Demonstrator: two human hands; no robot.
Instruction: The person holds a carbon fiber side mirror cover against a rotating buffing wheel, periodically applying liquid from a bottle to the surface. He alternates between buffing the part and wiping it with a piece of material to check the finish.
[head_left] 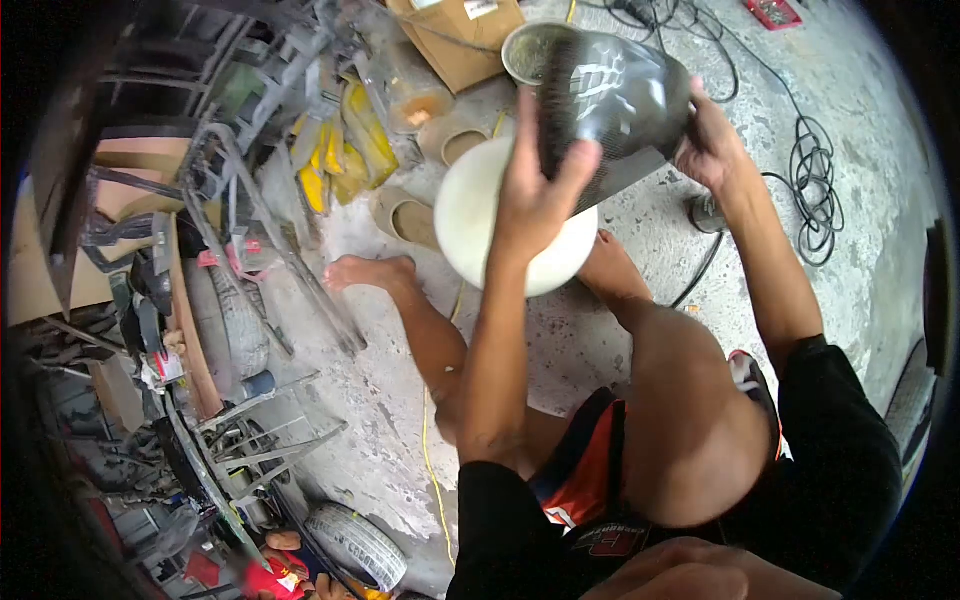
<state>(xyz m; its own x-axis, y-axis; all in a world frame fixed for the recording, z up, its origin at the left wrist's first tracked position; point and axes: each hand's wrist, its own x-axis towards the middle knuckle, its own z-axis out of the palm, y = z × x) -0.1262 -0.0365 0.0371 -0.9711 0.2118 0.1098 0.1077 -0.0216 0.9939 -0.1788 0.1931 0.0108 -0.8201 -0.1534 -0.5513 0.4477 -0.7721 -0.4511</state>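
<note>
A dark glossy curved panel (635,95) with a carbon-weave look is held up in front of me, light reflecting off its face and its left part blurred. My left hand (540,195) grips its near left side, thumb toward the panel and fingers stretched up along the edge. At the opposite end, my right hand (712,145) has its fingers closed on the right edge, partly hidden behind it. Below the panel and my left forearm is a round white surface (465,215), overlapped by both in this view.
A can-like container (522,55) and a cardboard box (455,40) stand at the back. Black cable (815,190) lies coiled at right. Slippers (408,220), yellow plastic parts (350,150), metal frames (260,235) and a tyre (355,545) crowd the left.
</note>
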